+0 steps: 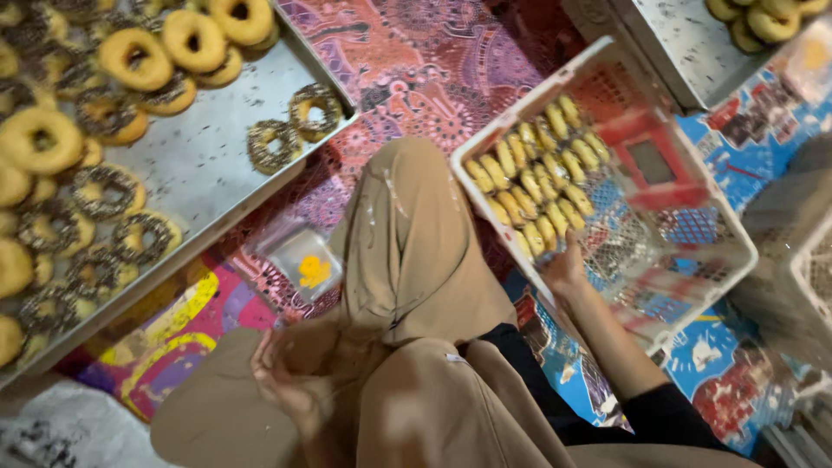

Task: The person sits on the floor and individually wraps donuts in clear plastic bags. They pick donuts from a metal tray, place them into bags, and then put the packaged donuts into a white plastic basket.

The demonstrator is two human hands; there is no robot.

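- Two bare hands show below a pair of crossed legs in tan trousers (416, 260), seen from above.
- Right hand (565, 270) rests on the near rim of a white plastic lattice crate (737, 251) at about 3 o'clock from the knee; its fingers curl over the edge, and I cannot tell whether they pinch anything.
- Inside that crate, toward its 10 o'clock corner, lies a clear packet of small oblong yellow pastries in rows (537, 178); just beside them at 2 o'clock sits a red rectangular object with a grey panel (650, 160).
- Left hand (290, 381) is at 7 o'clock, blurred, fingers loosely bent against the trouser fabric; whether it grips something is unclear.
- Near it, at 12 o'clock from the hand, a small clear plastic bag with a yellow print (303, 260) lies on the patterned floor mat (433, 61).
- Large flat metal tray (208, 165) at 10 o'clock carries ring doughnuts, plain golden and chocolate-sprinkled (134, 59).
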